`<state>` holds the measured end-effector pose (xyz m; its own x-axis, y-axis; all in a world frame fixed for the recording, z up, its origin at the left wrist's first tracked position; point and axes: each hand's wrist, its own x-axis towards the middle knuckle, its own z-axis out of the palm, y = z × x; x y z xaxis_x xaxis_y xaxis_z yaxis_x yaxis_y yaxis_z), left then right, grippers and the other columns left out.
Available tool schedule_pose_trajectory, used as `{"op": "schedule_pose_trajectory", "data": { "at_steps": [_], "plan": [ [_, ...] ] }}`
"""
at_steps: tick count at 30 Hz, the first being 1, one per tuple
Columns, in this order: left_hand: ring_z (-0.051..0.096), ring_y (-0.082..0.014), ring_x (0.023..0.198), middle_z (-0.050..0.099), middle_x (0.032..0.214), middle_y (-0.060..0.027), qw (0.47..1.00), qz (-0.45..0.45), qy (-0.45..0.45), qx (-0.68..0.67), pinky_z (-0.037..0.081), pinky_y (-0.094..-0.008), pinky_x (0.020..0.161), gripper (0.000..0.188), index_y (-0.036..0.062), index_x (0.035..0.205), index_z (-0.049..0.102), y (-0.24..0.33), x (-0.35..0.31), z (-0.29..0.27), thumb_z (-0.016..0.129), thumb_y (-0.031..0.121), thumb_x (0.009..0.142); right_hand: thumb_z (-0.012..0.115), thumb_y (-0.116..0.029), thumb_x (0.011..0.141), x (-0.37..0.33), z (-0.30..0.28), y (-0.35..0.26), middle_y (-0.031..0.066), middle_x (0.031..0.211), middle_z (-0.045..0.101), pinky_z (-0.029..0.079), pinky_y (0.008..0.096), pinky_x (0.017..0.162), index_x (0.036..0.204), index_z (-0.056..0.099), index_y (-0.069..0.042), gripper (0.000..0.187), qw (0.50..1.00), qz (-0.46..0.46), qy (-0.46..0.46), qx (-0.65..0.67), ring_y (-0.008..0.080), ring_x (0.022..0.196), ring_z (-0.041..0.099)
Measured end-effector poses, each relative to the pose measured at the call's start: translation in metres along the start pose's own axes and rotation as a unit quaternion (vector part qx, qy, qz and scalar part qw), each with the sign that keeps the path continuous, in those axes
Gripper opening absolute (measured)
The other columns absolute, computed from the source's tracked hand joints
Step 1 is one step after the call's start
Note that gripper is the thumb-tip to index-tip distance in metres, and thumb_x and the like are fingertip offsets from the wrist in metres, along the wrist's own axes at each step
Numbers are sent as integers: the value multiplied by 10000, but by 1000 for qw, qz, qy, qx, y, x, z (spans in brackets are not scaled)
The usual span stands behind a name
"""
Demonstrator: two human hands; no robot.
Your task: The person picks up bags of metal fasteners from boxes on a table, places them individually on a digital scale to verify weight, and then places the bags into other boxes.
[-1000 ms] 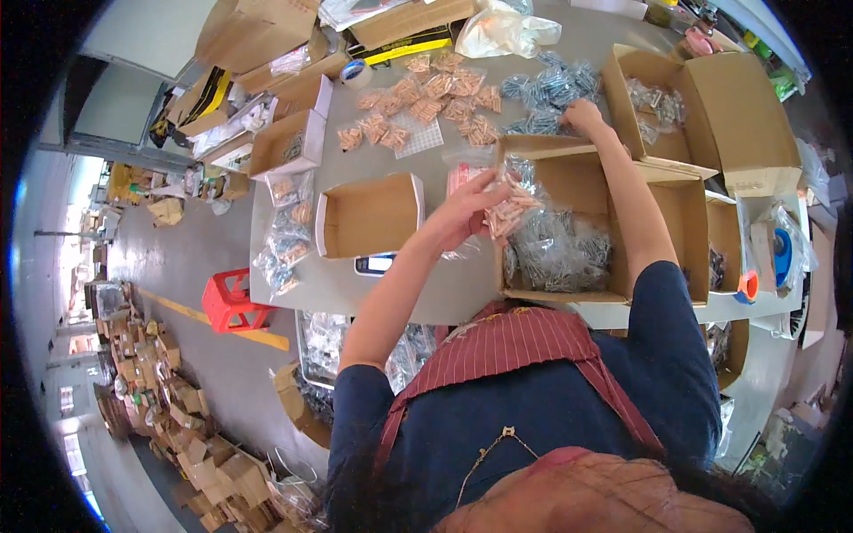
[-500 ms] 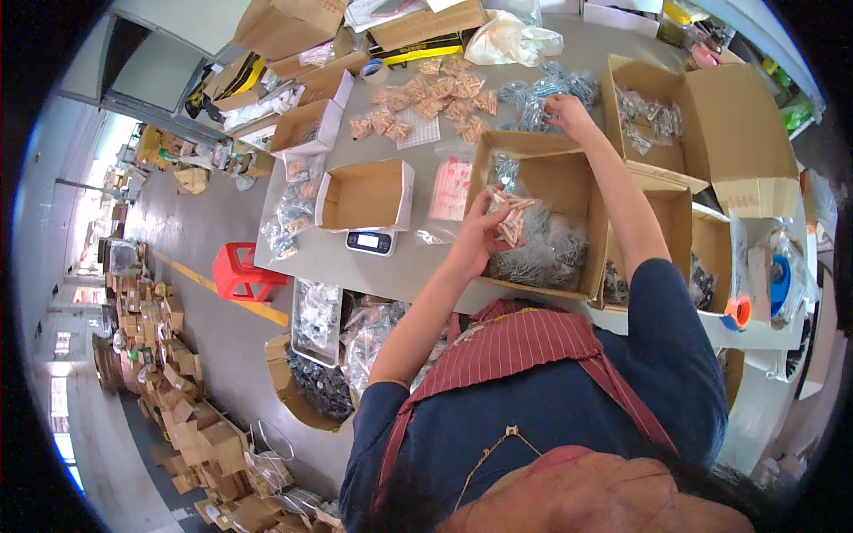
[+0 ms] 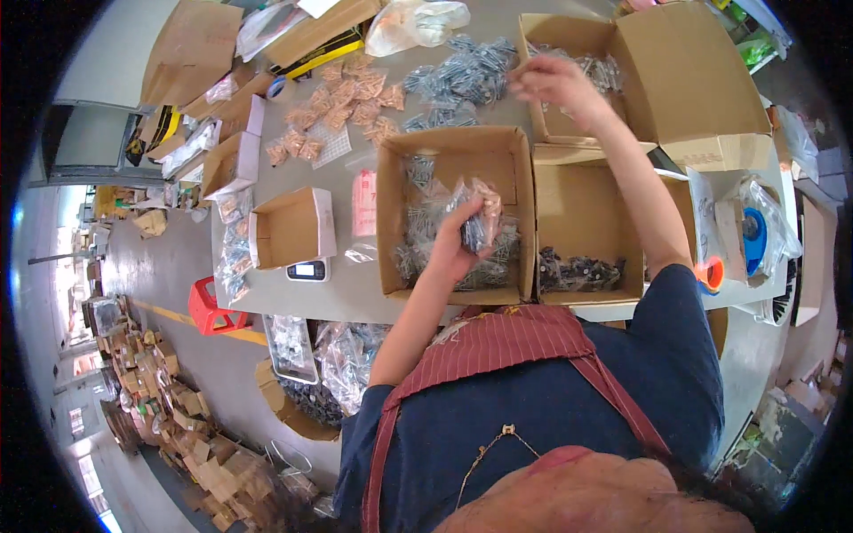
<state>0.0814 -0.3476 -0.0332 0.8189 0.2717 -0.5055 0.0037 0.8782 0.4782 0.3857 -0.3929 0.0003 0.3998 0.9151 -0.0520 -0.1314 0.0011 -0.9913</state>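
Note:
Over an open cardboard box (image 3: 387, 204), my left hand (image 3: 455, 244) is closed round a small clear bag of tan plugs (image 3: 486, 202) and a bag of grey screws (image 3: 474, 233) lying against it. Inside that box are more bags of screws (image 3: 418, 258). My right hand (image 3: 564, 87), slightly blurred, is held out by the left wall of the far right box (image 3: 633, 115), which contains bags of metal parts (image 3: 604, 73). Its fingers are stretched out and no held thing shows. Just left of it lies a pile of bagged screws (image 3: 462, 73).
Bags of tan plugs (image 3: 346, 93) lie on the grey table (image 3: 355, 298). A white-sided carton (image 3: 293, 231) sits on a small scale (image 3: 308, 270) at the left. Another box (image 3: 591, 222) with dark parts adjoins my box on the right. A red stool (image 3: 211, 306) stands on the floor.
My right hand has left the screw pile and moved right to the far box. A bag of screws now lies with the plug bag in my left hand. The view has shifted right.

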Motion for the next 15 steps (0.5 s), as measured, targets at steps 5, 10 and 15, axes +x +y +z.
{"op": "schedule_pose_trajectory", "data": {
  "at_steps": [5, 10, 15],
  "plan": [
    [664, -191, 711, 677, 885, -51, 998, -46, 23, 36, 436, -304, 408, 245, 92, 1108, 601, -32, 14, 0, 614, 267, 936, 683, -211, 831, 47, -171, 120, 174, 1026, 676, 500, 396, 936, 1190, 616, -28, 409, 837, 59, 135, -526, 332, 1018, 650],
    [677, -197, 828, 688, 978, -74, 997, 8, 23, 74, 559, -376, 607, 250, 58, 1127, 603, -33, 10, 3, 616, 226, 942, 648, -180, 808, 57, -133, 129, 200, 1091, 681, 490, 440, 930, 1122, 657, -20, 352, 675, 141, 72, -721, 371, 1044, 639],
    [673, -241, 910, 675, 1059, -103, 996, -12, 4, 89, 577, -439, 707, 300, 23, 1187, 574, -41, 9, -9, 597, 196, 943, 636, -133, 781, 41, -147, 125, 218, 1053, 682, 495, 451, 902, 1025, 681, -3, 280, 754, 175, 22, -633, 424, 1021, 627]
  ]
}}
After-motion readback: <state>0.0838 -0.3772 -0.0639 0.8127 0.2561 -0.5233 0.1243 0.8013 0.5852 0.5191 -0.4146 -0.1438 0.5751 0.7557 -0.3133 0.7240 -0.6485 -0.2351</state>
